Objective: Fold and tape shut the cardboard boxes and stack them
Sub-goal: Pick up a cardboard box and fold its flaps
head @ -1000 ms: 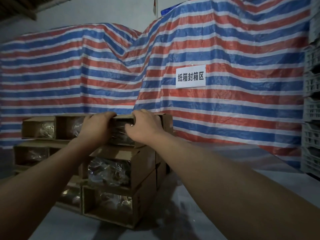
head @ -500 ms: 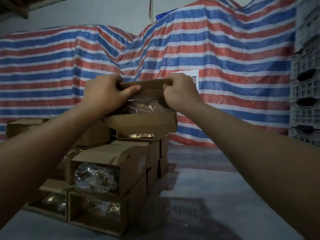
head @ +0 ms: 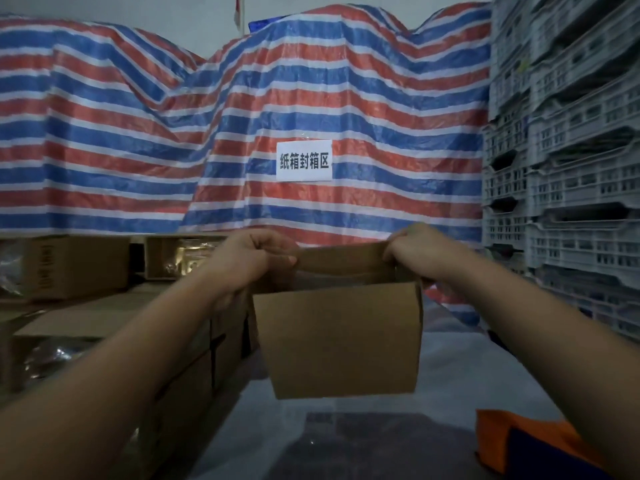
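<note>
At centre frame, an open box (head: 341, 337) hangs in the air above the grey table (head: 446, 372), held by its top edges, probably so it can be carried clear of the stack (head: 145, 327) at lower left and set down for folding and taping. Left hand (head: 254, 258) curls tight over the box's top left corner, and right hand (head: 414, 249) pinches the top right corner; the far flap stands up between them, though the dim light hides what lies inside.
</note>
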A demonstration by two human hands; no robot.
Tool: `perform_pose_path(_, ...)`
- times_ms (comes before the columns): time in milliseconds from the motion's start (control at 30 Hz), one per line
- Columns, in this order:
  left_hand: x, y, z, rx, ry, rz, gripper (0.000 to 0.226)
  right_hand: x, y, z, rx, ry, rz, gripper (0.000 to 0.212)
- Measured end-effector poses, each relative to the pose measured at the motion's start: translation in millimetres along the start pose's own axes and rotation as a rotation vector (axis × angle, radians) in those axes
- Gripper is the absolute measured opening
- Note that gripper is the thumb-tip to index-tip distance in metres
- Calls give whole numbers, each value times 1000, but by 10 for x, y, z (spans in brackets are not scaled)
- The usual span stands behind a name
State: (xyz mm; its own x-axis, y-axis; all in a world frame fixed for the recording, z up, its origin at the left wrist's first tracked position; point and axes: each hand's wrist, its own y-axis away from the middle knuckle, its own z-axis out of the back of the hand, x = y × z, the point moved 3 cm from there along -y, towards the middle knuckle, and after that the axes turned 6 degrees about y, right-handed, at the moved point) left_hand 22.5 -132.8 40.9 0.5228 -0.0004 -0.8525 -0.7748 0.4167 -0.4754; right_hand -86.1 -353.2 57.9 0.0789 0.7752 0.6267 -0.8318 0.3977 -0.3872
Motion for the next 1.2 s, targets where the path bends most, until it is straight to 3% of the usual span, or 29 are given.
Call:
perform_pose_path(167, 478, 8, -335, 52, 92, 249, 21, -514, -8, -307, 210, -18, -214, 13)
perform_pose_path(300, 815, 72, -534, 123, 91, 435, 16, -817, 62, -631, 379, 29, -261, 22)
perform_pose_path(567, 857, 58, -507, 129, -15, 406, 14, -875, 60, -637, 353, 53, -232, 24)
perform_pose_path(767, 878, 75, -485, 111, 39, 434, 11, -836, 60, -622, 365, 61, -221, 22)
perform_pose_path(867, 851, 134, -461, 97, 219, 475, 21, -809, 72, -575, 263, -50, -174, 18)
perform_pose_path(967, 858, 189, -421, -2, 419, 415, 33, -793, 168, -542, 61, -485, -212, 25)
perform_pose_path(1033, 886, 270, -392, -131, 464, 327, 34, -851, 267, -564, -63, -650, -210, 30)
perform_pose_path(1133, 974, 431, -326, -264, 503, 190, 37, -998, 421, -624, -217, -693, -191, 24)
perform_pose_path(1200, 1019, 531, -324, -217, 506, 142, 41, -1049, 492, -635, -271, -616, -112, 21)
